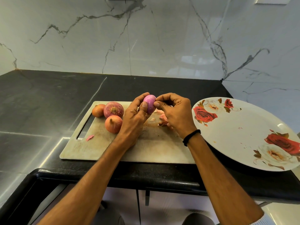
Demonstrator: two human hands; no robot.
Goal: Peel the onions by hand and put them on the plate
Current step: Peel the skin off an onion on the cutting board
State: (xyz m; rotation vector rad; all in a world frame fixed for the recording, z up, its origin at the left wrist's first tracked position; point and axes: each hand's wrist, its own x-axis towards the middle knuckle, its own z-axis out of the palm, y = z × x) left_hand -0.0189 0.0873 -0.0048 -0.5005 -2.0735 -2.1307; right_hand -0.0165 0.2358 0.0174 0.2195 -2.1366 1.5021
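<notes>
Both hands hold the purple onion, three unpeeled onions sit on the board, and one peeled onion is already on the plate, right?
No: the head view shows no onion on the plate. The left hand and right hand hold the purple onion, with three unpeeled onions on the board.

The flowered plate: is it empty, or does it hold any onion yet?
Empty: the plate shows only its rose print and tiny specks; no onion lies on it.

Marble wall (146,38) behind black countertop (48,95)
</notes>
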